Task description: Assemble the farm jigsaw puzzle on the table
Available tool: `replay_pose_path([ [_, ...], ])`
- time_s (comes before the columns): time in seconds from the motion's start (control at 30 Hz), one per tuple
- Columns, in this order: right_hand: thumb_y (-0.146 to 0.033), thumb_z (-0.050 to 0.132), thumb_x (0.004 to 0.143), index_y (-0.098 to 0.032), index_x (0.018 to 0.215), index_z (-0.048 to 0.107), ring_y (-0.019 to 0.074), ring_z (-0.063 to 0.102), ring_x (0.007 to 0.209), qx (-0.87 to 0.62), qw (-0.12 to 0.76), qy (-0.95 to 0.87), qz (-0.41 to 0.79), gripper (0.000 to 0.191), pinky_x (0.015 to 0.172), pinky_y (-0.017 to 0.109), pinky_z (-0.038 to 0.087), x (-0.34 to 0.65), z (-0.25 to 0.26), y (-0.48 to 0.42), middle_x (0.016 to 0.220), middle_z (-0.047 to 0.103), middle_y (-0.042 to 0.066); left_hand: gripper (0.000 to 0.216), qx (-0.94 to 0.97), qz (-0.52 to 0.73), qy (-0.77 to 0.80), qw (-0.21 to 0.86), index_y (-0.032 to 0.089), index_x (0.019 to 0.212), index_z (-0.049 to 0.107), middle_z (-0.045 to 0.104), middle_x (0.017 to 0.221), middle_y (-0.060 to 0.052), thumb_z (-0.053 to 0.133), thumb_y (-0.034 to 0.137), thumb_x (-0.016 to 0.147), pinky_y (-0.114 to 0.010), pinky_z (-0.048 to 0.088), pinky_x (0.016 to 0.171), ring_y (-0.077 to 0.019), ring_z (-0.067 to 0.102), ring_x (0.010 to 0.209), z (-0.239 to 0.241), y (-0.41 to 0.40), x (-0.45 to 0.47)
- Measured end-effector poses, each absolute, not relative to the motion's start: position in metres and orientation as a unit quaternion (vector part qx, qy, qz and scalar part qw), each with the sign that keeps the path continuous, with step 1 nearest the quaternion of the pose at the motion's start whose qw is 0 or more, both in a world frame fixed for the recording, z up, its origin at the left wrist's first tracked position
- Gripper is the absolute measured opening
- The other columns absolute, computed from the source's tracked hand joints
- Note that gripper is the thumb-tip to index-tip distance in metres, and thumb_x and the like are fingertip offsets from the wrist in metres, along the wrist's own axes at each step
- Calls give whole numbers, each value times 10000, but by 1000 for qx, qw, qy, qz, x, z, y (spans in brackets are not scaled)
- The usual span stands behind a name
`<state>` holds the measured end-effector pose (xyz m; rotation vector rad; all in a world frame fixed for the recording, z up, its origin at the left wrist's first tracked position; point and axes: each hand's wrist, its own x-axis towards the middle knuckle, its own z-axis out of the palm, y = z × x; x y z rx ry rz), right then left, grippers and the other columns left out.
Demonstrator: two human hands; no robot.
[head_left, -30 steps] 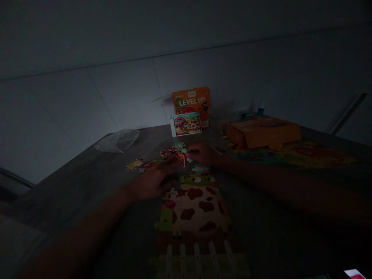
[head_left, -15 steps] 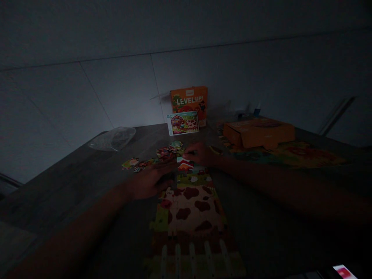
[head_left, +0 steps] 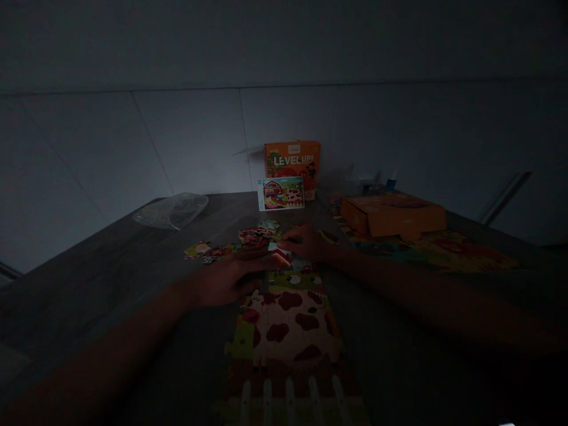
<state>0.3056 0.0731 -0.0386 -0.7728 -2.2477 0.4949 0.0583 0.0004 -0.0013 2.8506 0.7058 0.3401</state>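
left grip [head_left: 226, 278]: flat, fingers spread on puzzle [head_left: 288, 331] edge | right grip [head_left: 306, 242]: on red-white piece [head_left: 280, 255], pinch cannot tell | loose pieces [head_left: 208, 250] beyond left grip

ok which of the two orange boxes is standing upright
The LEVEL UP! box against the back wall, behind the picture card; the other orange box lies flat, farther right.

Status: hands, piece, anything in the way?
Left hand flat at the puzzle strip's left edge. Right hand on red-and-white piece at its far end, grip unclear. Loose pieces lie apart, to the left.
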Motion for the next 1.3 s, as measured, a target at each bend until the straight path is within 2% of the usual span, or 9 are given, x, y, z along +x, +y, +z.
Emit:
replay_pose_path([
  [0.13,-450,527,880,-137,614,622,80,366,505,-301,332,-866,222,422,503,226,253,306,-40,73,520,492,-25,473,966,121,210,92,291,1412,496,488,1458,-84,478,147,963,-431,414,1107,-259,468,1339,1,0,60],
  [0.23,-427,517,881,-139,597,593,78,359,497,-302,324,-869,222,411,500,231,245,306,-39,73,506,477,-27,463,966,127,208,92,282,1392,524,467,1477,-95,496,143,952,-425,427,1097,-268,471,1338,0,1,60],
  [0.37,-402,511,863,-153,510,488,73,303,491,-284,316,-884,195,432,501,240,220,306,-35,72,476,364,-42,447,966,117,216,82,288,1374,544,455,1485,-104,498,155,950,-460,435,1081,-286,481,1328,-2,2,58],
  [0.5,-378,524,860,-129,631,629,83,402,521,-277,303,-890,199,354,526,224,278,305,-34,69,540,513,-22,414,966,109,221,79,294,1357,566,531,1411,-107,505,188,961,-450,453,1061,-284,500,1308,-5,3,57],
  [0.6,-356,559,851,-121,770,714,103,508,592,-268,300,-895,195,293,577,217,343,305,-35,68,664,651,14,417,965,120,216,86,303,1344,580,502,1443,-96,519,171,953,-432,441,1075,-284,478,1329,-6,3,56],
  [0.7,-353,596,844,-132,822,740,122,565,642,-265,295,-901,175,265,616,222,380,306,-37,70,739,702,37,429,965,114,221,84,303,1345,580,458,1481,-97,515,155,948,-439,442,1073,-292,467,1338,-4,1,57],
  [0.87,-357,618,844,-136,839,751,149,612,686,-261,294,-907,152,258,647,237,404,306,-43,75,773,715,59,465,962,114,235,82,304,1373,548,534,1402,-99,513,144,937,-457,459,1052,-284,512,1286,-2,0,59],
  [1.13,-339,622,830,-158,804,743,159,609,702,-270,295,-904,152,219,674,256,413,305,-40,73,771,720,46,486,956,111,259,80,299,1404,511,497,1428,-106,526,171,936,-472,437,1076,-290,473,1319,-5,1,56],
  [1.3,-261,612,784,-145,674,697,142,564,628,-406,394,-811,148,181,627,252,372,304,-40,77,661,666,21,458,956,97,265,84,267,1396,518,505,1428,-112,510,179,947,-491,417,1088,-293,463,1328,-4,1,58],
])
